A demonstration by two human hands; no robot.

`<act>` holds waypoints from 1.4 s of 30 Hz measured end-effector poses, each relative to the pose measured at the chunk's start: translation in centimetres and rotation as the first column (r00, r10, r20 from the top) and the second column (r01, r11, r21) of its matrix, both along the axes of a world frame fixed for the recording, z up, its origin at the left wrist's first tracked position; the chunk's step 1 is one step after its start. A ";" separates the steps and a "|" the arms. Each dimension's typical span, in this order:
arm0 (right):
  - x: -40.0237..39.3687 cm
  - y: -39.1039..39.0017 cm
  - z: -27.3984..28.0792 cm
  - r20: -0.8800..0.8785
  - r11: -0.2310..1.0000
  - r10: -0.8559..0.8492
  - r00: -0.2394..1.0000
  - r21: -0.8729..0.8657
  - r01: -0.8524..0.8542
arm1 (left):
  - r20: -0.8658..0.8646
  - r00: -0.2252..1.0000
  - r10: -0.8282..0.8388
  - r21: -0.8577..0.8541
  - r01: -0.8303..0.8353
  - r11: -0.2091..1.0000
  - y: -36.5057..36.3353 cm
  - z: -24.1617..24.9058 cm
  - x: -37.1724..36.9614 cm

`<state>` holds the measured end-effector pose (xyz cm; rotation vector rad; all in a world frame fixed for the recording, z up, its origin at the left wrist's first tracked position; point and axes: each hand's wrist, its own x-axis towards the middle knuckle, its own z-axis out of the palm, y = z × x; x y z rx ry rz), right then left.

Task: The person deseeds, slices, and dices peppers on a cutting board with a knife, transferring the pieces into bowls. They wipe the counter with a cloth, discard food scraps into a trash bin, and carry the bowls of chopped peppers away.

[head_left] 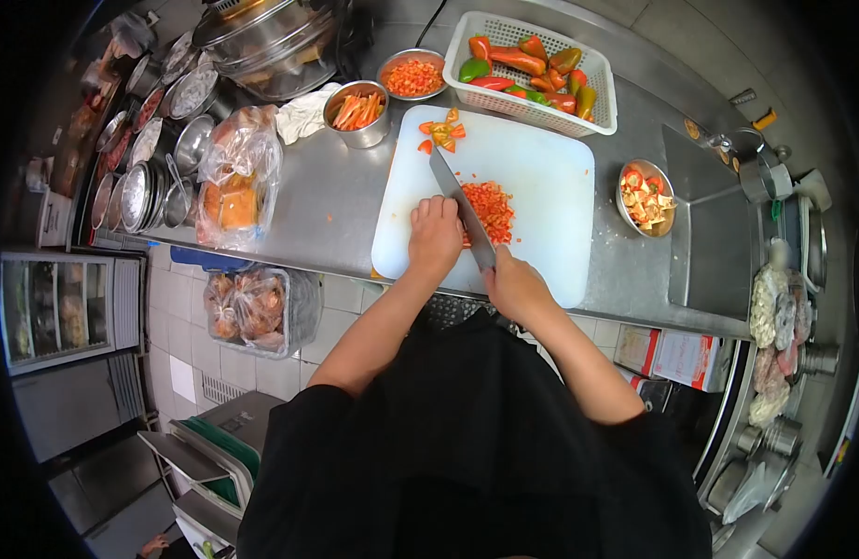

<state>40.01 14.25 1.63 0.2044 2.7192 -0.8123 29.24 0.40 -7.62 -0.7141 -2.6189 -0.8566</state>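
Head view: a knife in the right hand, beside diced red pepper

The knife (466,211) lies over the middle of a white cutting board (555,205), its tip pointing far and left, its handle near and right. The right hand's (516,287) grip is closed around the handle. The left hand (435,233), fingers bunched, is just left of the blade; whether it touches the steel or pins anything underneath cannot be told.

The knife looks stiff and fairly weighty, with a broad blade probably slick from juice; the handle is the safe hold. Against the blade's right side sits a loose heap of diced pepper (490,210), likely light, wet and quick to scatter, better scooped than pinched. Larger pepper pieces (442,130), probably firm but slippery-skinned, lie past the tip at the board's far left.

The widest bare stretch of board is right of the heap. Its near edge lies close to the near edge of the steel tabletop (322,210). Past its far edge, a white basket (518,108) of whole peppers limits reach; a metal pot (364,138) of strips stands by the far-left corner. To the right, apart from the board, are a bowl (668,220) of pepper scraps, then a sink (714,247).
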 end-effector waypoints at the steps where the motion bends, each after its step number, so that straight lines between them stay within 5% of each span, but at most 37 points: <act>1: -1.0 0.5 -0.5 -0.012 1.000 0.000 1.000 0.005 0.000 | -0.012 1.000 0.000 0.005 0.000 1.000 0.2 0.1 -0.3; 12: 0.4 1.2 6.1 0.069 0.998 0.039 0.997 0.046 -0.042 | 0.018 0.999 0.041 0.085 -0.043 0.995 -1.1 -0.3 0.2; 16: 1.0 0.6 3.3 0.056 0.994 0.107 0.993 0.024 -0.108 | 0.021 0.999 0.041 0.001 -0.041 0.999 -0.6 -0.1 0.2; 21: -1.8 -0.2 -0.8 -0.015 0.999 -0.004 1.000 -0.038 0.004 | 0.029 1.000 0.011 -0.045 -0.010 0.999 -0.7 -0.3 0.3; 25: -3.0 0.8 0.3 -0.062 0.999 0.045 0.997 0.007 -0.044 | 0.003 0.999 0.036 -0.045 -0.036 0.998 -1.0 -0.1 0.4; 27: -2.5 0.8 1.9 -0.041 1.000 0.011 0.999 0.026 -0.010 | 0.030 0.999 0.027 0.110 -0.031 0.993 -1.5 0.1 0.7; 33: 0.3 0.8 5.1 0.065 0.997 0.076 0.995 0.028 -0.078 | 0.005 0.994 0.106 -0.015 -0.106 0.994 -2.0 0.1 0.6; 42: -2.8 -1.1 -0.5 0.052 1.000 0.003 0.999 -0.002 -0.003 | 0.013 0.996 0.087 -0.088 -0.086 0.992 -1.7 0.2 0.8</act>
